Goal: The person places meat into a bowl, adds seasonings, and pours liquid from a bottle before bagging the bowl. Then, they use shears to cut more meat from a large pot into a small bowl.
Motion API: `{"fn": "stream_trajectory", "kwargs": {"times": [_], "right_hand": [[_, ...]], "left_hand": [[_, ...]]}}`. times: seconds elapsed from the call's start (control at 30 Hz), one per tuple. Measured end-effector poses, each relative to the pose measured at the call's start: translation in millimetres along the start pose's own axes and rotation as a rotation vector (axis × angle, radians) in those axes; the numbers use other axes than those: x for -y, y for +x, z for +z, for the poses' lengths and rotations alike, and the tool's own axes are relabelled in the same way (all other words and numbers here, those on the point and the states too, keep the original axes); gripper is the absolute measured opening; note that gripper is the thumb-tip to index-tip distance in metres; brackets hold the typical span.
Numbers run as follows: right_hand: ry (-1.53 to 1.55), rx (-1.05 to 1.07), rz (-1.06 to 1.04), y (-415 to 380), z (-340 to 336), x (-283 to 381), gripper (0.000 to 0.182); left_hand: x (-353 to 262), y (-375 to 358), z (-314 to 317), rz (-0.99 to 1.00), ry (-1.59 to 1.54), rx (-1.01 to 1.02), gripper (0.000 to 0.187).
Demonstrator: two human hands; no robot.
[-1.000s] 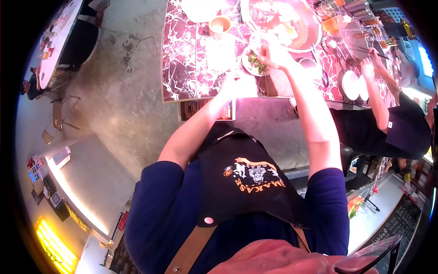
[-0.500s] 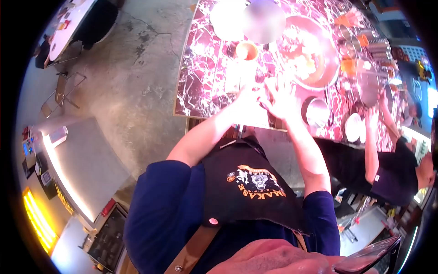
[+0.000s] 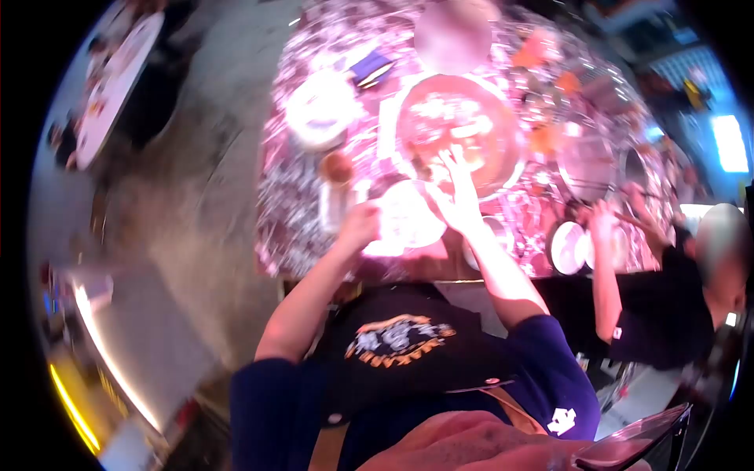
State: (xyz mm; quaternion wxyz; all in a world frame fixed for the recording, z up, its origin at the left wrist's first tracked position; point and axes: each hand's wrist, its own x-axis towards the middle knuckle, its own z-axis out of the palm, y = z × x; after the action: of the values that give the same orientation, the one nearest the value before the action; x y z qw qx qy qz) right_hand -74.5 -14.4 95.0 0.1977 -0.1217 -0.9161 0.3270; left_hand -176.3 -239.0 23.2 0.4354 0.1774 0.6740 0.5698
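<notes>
My left hand [image 3: 361,224] is closed at the left edge of a white plate [image 3: 410,216], its fingers curled at the rim. My right hand [image 3: 458,196] reaches past the plate's right side with fingers spread. Its fingertips overlap the near edge of a large round reddish-brown pan [image 3: 512,153], which has pale food pieces in it. Bright light and motion blur wash out detail on the plate. Left of the plate stands a small brown cup [image 3: 337,166]. Partly behind my right forearm is a small round pot [image 3: 496,233].
White plates [image 3: 320,110] and a dark blue item [image 3: 371,67] lie at the back left of the marbled table [image 3: 287,196]. A pale round disc [image 3: 453,38] is beyond the pan. At right, a co-worker's hand [image 3: 603,220] is near white bowls [image 3: 567,247] and metal containers [image 3: 585,165].
My hands, close together before, are now apart with the white plate between them. My right hand has reached to the pan. The view has shifted, and the table sits lower in it.
</notes>
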Motion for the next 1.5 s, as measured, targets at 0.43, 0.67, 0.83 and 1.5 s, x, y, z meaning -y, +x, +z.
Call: {"fn": "stream_trajectory", "kwargs": {"times": [0.43,0.67,0.83,1.5], "right_hand": [[-0.607,-0.262,0.59,313.1,-206.9,-373.1,0.054],[-0.74,0.097,0.597,372.2,-204.0,-445.7,0.059],[-0.766,-0.071,0.685,371.0,-212.4,-411.7,0.05],[0.242,-0.373,0.006,357.8,-116.8,-131.8,0.026]], "left_hand": [[-72.6,129.6,-143.1,0.099,-0.427,-0.767,0.029],[-56.4,142.3,-137.2,0.004,-0.518,-0.842,0.029],[-73.8,137.7,-125.7,-0.04,-0.509,-0.88,0.025],[0.5,141.3,-172.9,-0.42,-0.339,-0.504,0.019]]}}
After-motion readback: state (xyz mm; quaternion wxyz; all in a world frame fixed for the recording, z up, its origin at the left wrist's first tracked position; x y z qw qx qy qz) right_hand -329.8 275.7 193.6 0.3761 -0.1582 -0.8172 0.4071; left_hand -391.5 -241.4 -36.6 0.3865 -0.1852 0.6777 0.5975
